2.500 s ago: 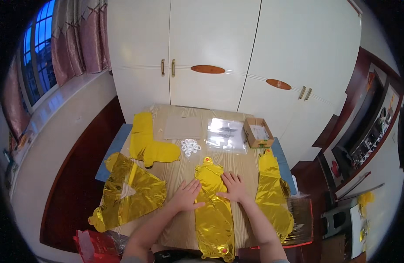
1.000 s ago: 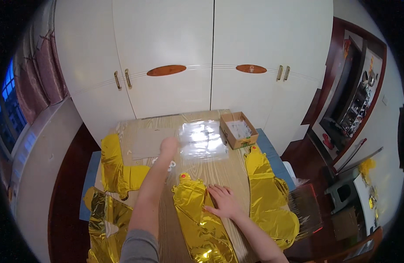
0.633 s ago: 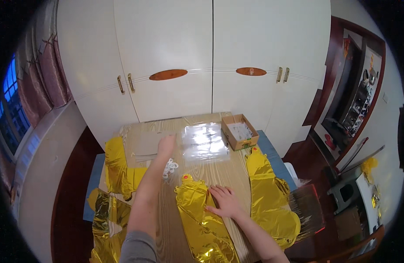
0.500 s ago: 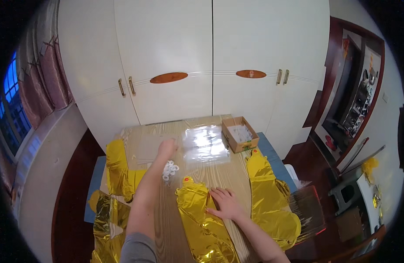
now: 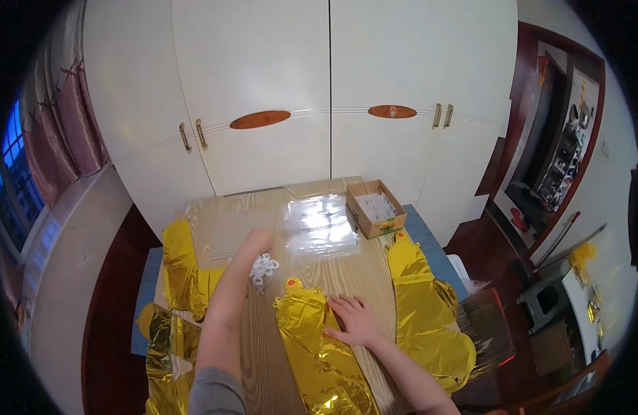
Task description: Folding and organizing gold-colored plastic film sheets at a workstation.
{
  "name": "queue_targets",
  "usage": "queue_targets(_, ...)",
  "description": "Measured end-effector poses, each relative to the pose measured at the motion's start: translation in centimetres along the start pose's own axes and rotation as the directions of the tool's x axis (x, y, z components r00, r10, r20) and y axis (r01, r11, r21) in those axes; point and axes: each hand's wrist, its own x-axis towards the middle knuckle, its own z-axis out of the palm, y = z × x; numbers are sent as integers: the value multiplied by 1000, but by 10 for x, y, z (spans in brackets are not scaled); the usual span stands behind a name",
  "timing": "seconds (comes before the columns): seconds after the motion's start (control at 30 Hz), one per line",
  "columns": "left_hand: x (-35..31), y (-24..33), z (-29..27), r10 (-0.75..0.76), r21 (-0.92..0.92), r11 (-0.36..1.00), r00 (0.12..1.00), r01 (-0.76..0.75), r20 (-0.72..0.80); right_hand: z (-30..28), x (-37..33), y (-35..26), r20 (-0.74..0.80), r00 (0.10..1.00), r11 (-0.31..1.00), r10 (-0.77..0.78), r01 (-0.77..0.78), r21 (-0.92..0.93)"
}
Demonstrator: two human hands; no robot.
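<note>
A shiny gold foil balloon (image 5: 313,332), flattened and with a red dot at its top end, lies lengthwise on the wood-grain table in front of me. My right hand (image 5: 353,320) rests flat on its right edge, fingers spread and holding nothing. Farther off, my left hand (image 5: 259,241) reaches down beside a small heap of white rings (image 5: 265,265); its fingers point away and are hidden. Just left of that hand lies a flat greyish sheet or stack (image 5: 230,225). Clear plastic bags (image 5: 319,225) lie flat to its right, catching glare.
More gold foil balloons lie at the left (image 5: 180,266) and right (image 5: 421,304) sides of the table. An open cardboard box (image 5: 376,209) with small clear pieces stands at the back right. White cabinet doors (image 5: 263,69) rise behind the table.
The whole view has shifted slightly. My left hand has dropped a little nearer to the white rings, and its fingers show less. My right hand stays on the foil balloon.
</note>
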Motion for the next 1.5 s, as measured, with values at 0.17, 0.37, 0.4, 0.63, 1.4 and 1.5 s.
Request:
queue_targets(0.17,-6,28,-15,-7,101,995,983,26,-184,2,-2,4,4,1000,1000,12,-12,-5)
queue_targets(0.37,-15,39,-42,-38,129,988,954,80,-297,2,-2,4,5,1000,1000,12,-12,3)
queue_targets(0.4,-17,38,-42,-50,120,989,952,90,-304,2,-2,4,5,1000,1000,11,-11,12)
queue_targets(0.63,-40,34,-70,-155,-3,987,929,163,-335,1,-2,3,2,1000,998,28,-28,62)
queue_targets(1.4,-350,251,-99,619,269,766,557,-584,-554,-84,-34,-80,332,890,5,313,-351,936)
queue_targets(1.5,-346,240,-104,471,12,795,604,-607,-643,-81,-43,-54,342,886,67,314,-380,923)
